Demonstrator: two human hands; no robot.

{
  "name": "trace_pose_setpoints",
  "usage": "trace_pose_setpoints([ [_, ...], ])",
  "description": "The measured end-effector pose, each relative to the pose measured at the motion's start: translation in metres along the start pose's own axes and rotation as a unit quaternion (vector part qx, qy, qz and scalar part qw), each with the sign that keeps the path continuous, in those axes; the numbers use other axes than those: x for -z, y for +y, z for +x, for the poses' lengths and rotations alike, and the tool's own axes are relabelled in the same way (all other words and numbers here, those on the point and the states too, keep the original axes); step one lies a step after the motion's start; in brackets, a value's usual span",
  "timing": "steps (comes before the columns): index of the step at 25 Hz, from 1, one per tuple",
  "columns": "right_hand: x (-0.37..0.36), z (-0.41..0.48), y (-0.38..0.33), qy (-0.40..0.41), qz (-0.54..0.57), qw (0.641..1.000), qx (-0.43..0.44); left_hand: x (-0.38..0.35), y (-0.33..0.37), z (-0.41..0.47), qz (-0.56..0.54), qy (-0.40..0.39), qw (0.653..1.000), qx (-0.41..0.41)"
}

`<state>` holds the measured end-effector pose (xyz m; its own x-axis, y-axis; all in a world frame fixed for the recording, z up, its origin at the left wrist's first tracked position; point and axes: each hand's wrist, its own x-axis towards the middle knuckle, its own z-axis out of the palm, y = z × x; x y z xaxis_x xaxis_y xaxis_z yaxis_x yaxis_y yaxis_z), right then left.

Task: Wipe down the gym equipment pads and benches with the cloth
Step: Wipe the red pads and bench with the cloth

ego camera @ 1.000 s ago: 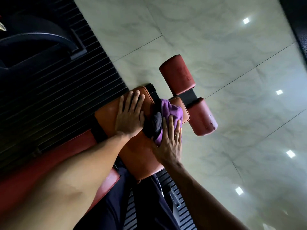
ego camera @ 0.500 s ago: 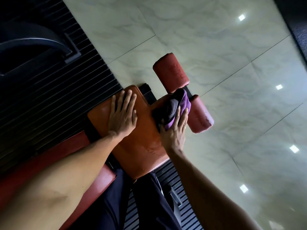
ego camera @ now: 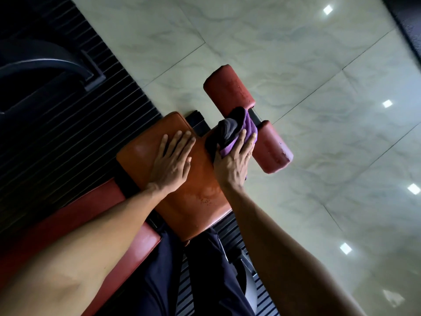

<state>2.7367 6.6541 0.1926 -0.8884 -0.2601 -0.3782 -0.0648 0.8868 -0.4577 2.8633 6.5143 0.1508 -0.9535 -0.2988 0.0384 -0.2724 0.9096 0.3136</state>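
Black ribbed mat (ego camera: 68, 124) at far left. My left hand (ego camera: 172, 161) lies flat on the orange seat pad (ego camera: 141, 153), palm down, fingers straight and slightly spread. My right hand (ego camera: 232, 163) is just beside it at the pad's far edge, thumb and fingers curled round the bunched purple cloth (ego camera: 249, 128). The cloth sits between the two red roller pads (ego camera: 229, 92). Pale marble floor tiles (ego camera: 319, 65) to the right.
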Motion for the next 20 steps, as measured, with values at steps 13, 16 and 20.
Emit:
trace_pose_setpoints([
  [13,-0.039,-0.139,-0.001,-0.066,-0.092,0.991,0.071,0.000,-0.022,-0.015,0.013,-0.043,0.996,-0.080],
  [16,-0.030,-0.160,0.043,-0.047,-0.133,0.987,0.075,0.006,-0.025,-0.015,-0.025,-0.037,0.994,-0.096],
  [20,-0.011,-0.126,0.036,-0.062,-0.077,0.986,-0.132,0.005,-0.017,-0.023,-0.031,-0.060,0.989,-0.132],
])
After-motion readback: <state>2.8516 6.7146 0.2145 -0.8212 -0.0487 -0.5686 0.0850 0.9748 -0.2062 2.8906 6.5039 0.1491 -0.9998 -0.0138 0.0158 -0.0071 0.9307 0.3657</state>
